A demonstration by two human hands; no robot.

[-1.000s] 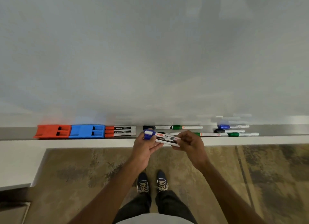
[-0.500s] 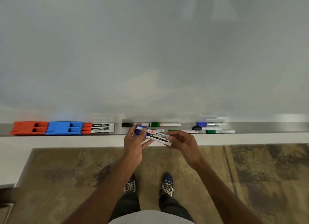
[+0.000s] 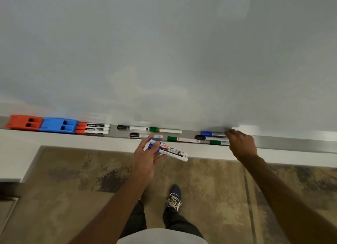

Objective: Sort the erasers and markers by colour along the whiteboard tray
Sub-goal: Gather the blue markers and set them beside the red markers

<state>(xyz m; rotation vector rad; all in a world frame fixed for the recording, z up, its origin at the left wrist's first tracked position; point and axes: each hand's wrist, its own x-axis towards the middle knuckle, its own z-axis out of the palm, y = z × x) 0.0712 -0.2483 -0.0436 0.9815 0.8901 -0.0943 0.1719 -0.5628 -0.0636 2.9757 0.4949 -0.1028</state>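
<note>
Gripping two blue-capped markers [image 3: 166, 150] together, the left hand [image 3: 145, 158] hangs just off the front edge of the whiteboard tray [image 3: 291, 143]. The right hand [image 3: 240, 145] reaches over the tray's right cluster, fingers curled at a blue marker [image 3: 209, 133]; whether it grips, I cannot tell. At the tray's left end sit a red eraser [image 3: 22, 122], blue eraser [image 3: 56, 125] and three red markers [image 3: 93, 128]

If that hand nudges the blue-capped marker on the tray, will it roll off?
The blue-capped marker looks round and smooth, so it would likely roll. The black-capped marker beside it would probably stop it. It seems stiff and light for the right hand.
</note>
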